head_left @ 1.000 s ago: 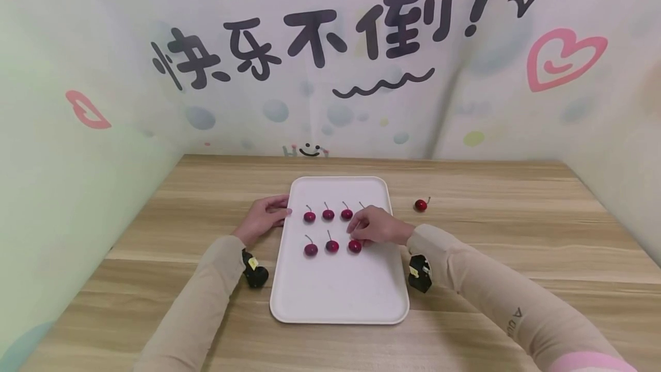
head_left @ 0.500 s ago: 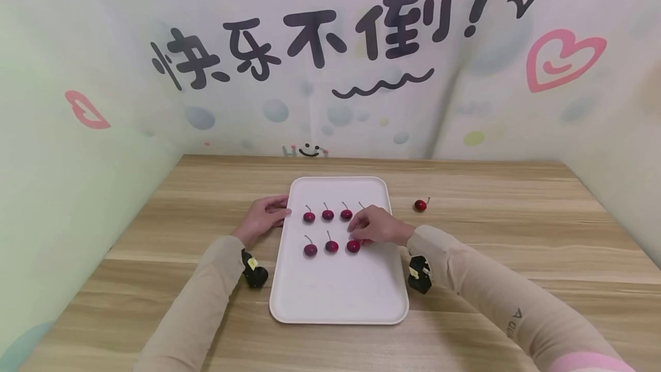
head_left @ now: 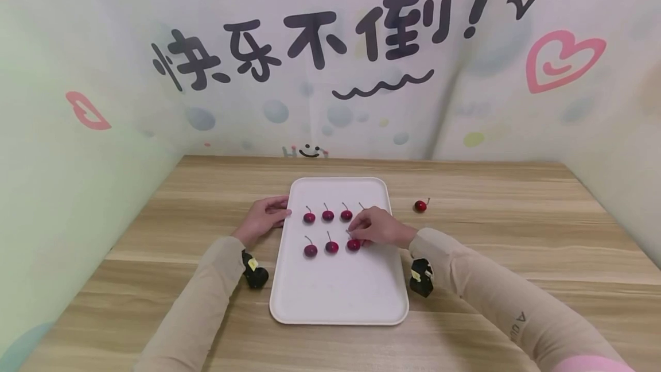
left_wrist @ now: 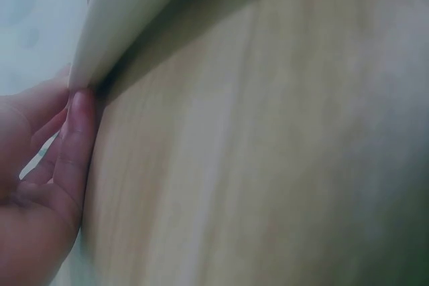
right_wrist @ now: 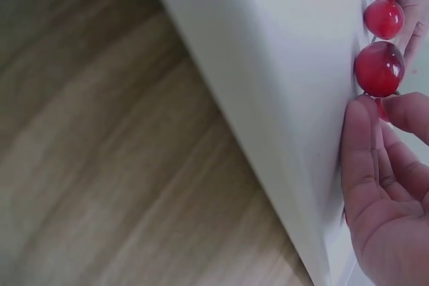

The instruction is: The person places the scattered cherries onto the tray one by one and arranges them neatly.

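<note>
In the head view, my right hand (head_left: 379, 227) is over the right part of the white tray (head_left: 338, 300). Its thumb and finger pinch the stem end of a red cherry (head_left: 353, 244) in the nearer row. The right wrist view shows those fingertips right against the same cherry (right_wrist: 380, 69). Two cherries lie to its left, and several more form a farther row, one largely hidden behind the hand with its stem showing. My left hand (head_left: 262, 218) grips the tray's left rim. The left wrist view has its fingers (left_wrist: 79, 122) touching the tray edge.
A single cherry (head_left: 420, 206) lies on the wooden table (head_left: 496, 200), right of the tray. Black wrist devices hang under both sleeves, one beside each long side of the tray. A printed wall sheet (head_left: 310, 102) stands behind the table.
The cherry at my right fingertips has shifted slightly left and away from me, and its stem now shows beside the fingers. My left hand has stayed on the tray's rim.
</note>
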`<action>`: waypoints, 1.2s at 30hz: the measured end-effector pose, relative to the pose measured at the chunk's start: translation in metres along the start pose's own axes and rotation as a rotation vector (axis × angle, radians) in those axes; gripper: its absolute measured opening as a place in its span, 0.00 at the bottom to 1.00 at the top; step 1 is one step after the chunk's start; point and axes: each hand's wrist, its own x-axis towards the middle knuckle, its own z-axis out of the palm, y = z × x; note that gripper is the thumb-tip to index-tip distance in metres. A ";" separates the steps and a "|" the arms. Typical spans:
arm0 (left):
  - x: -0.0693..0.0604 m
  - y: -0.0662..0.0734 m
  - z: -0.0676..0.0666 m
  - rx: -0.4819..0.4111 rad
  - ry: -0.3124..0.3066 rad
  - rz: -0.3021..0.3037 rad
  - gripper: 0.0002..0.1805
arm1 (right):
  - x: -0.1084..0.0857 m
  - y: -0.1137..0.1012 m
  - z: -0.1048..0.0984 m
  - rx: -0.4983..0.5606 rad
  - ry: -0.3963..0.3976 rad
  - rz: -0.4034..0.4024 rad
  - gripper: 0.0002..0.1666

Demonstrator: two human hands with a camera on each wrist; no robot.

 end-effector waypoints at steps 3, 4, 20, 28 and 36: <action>0.000 0.000 0.000 0.000 0.003 0.001 0.26 | -0.001 0.002 0.000 0.025 -0.004 -0.003 0.08; 0.000 -0.001 0.000 0.002 0.002 0.004 0.26 | -0.001 0.002 0.000 0.034 -0.006 -0.004 0.08; 0.003 -0.001 0.002 0.016 0.000 0.003 0.26 | -0.022 0.012 -0.037 0.098 0.053 0.028 0.12; 0.001 -0.002 0.001 -0.003 0.000 0.018 0.26 | -0.034 0.029 -0.070 0.126 0.130 0.002 0.14; 0.001 -0.002 0.001 -0.008 0.000 0.017 0.26 | -0.042 0.046 -0.096 0.093 0.187 0.011 0.18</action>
